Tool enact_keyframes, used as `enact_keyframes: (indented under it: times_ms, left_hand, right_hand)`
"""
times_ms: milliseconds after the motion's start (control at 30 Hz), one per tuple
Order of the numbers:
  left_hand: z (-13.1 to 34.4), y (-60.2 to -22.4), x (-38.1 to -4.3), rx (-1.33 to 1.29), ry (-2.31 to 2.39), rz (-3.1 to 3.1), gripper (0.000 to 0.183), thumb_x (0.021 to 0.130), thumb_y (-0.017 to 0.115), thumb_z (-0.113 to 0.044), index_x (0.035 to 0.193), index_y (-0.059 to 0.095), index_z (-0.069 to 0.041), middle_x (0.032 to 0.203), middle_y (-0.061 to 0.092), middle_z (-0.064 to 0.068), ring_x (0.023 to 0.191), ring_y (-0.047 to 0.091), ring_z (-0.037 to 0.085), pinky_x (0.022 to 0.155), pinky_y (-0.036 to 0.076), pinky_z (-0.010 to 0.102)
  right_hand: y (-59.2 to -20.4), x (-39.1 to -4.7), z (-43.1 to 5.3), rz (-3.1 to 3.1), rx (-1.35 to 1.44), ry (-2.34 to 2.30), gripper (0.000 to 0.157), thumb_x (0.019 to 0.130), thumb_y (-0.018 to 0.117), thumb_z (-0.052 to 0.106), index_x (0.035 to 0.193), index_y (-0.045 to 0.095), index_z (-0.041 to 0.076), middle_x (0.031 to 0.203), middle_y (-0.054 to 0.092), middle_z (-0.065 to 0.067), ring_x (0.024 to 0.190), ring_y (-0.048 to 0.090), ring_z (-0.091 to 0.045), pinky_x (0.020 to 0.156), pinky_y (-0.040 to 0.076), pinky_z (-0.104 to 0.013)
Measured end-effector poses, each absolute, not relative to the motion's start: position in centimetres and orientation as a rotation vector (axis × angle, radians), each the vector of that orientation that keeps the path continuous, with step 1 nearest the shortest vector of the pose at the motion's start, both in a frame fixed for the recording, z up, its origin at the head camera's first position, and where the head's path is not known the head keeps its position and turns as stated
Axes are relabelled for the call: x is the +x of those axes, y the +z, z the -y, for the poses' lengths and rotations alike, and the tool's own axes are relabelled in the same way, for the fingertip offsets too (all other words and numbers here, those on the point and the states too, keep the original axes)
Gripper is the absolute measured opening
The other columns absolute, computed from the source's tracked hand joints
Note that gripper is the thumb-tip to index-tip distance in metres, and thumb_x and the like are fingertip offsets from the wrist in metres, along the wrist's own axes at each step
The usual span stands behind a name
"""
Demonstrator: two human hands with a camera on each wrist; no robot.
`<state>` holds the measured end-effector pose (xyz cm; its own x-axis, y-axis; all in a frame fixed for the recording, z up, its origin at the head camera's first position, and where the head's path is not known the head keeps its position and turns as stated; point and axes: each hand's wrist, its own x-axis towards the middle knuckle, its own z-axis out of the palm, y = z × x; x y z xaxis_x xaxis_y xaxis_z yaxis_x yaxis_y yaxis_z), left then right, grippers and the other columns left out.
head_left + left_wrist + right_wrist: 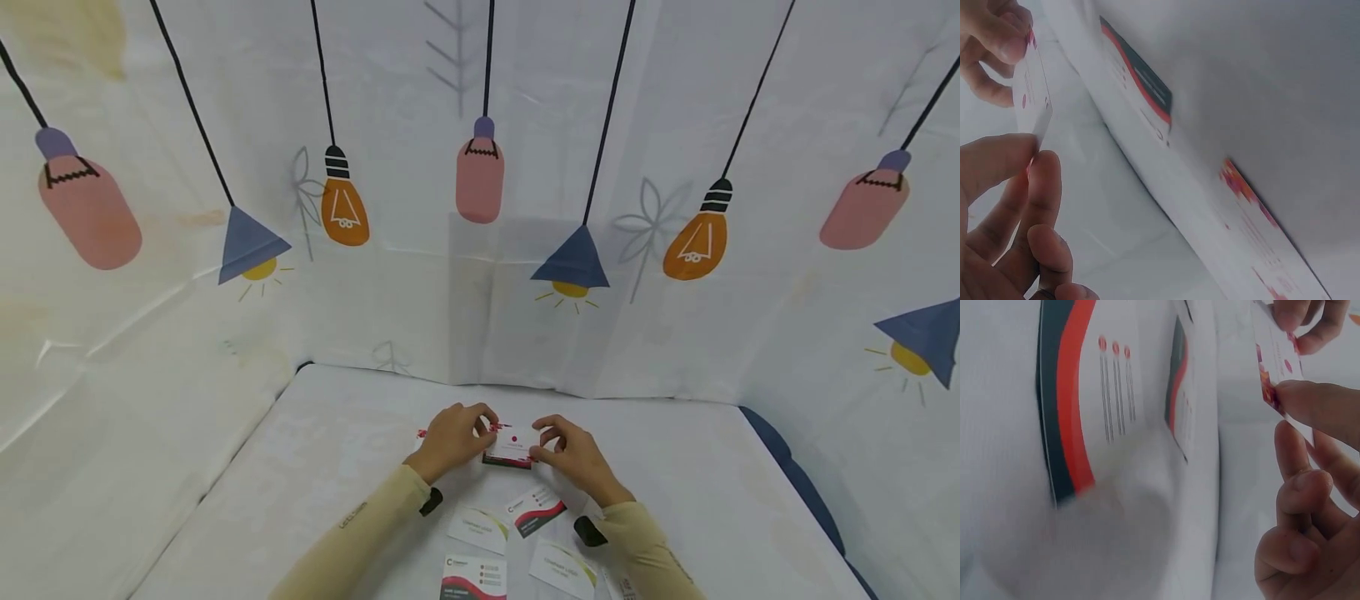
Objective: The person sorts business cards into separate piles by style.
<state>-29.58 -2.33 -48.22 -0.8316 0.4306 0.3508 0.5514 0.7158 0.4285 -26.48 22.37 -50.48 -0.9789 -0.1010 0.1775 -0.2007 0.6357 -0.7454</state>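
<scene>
The left hand (452,439) and right hand (576,457), apart, pinch opposite ends of a card (513,444), with loose cards (477,528) on the table (697,492) nearer than both hands.

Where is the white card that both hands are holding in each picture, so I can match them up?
Head: lower half, slightly right of centre, the held card.
Left wrist: upper left, the held card seen at a steep angle.
Right wrist: upper right, the held card, also steeply angled.
Shared landmark: the left hand, pinching one end of it in all three.
</scene>
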Motion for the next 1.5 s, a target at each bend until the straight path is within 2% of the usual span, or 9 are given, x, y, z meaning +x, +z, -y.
enact_keyframes:
  times_ms: [433,633,867,1200,1500]
  left_hand:
    - [7.7,-49.2,-30.1,-0.675,-0.734,2.752,0.014,0.090,0.077,-0.027,0.103,0.072,-0.024,0.079,0.069,-0.010,0.070,0.053,0.009,0.061,0.042,0.028]
    - [9.7,-49.1,-30.4,-0.626,-0.762,2.776,0.014,0.088,0.077,-0.024,0.102,0.072,-0.023,0.080,0.069,-0.009,0.073,0.054,0.011,0.063,0.044,0.032]
    - [11.9,-49.4,-30.9,-0.557,-0.790,2.821,0.015,0.089,0.078,-0.022,0.102,0.073,-0.022,0.079,0.068,-0.009,0.067,0.051,0.010,0.062,0.043,0.032]
    - [13.2,-50.4,-31.5,-0.534,-0.780,2.837,0.014,0.087,0.079,-0.018,0.100,0.073,-0.019,0.079,0.069,-0.005,0.064,0.054,0.009,0.061,0.045,0.033]
    - [13.2,-50.8,-31.9,-0.489,-0.807,2.885,0.013,0.088,0.078,-0.019,0.100,0.073,-0.018,0.079,0.068,-0.006,0.065,0.055,0.009,0.061,0.046,0.032]
  right_hand:
    - [-52.0,-27.3,-16.9,2.730,0.414,1.318,0.040,0.086,0.082,0.026,0.122,0.067,0.015,0.090,0.066,0.009,0.068,0.051,-0.012,0.059,0.043,-0.026]
    - [-51.8,-28.0,-14.7,2.733,0.462,1.341,0.040,0.086,0.081,0.023,0.122,0.067,0.013,0.092,0.067,0.005,0.069,0.053,-0.013,0.060,0.044,-0.027]
    - [-51.7,-28.9,-12.4,2.720,0.536,1.345,0.032,0.087,0.079,0.015,0.116,0.069,0.009,0.091,0.069,0.001,0.069,0.053,-0.011,0.062,0.044,-0.028]
    - [-52.6,-29.9,-10.5,2.721,0.510,1.371,0.031,0.087,0.079,0.014,0.116,0.070,0.008,0.090,0.068,0.002,0.068,0.056,-0.011,0.058,0.047,-0.028]
    - [-52.9,-30.0,-9.8,2.775,0.464,1.206,0.029,0.086,0.079,0.015,0.114,0.072,0.010,0.088,0.068,0.005,0.072,0.058,-0.010,0.064,0.047,-0.030]
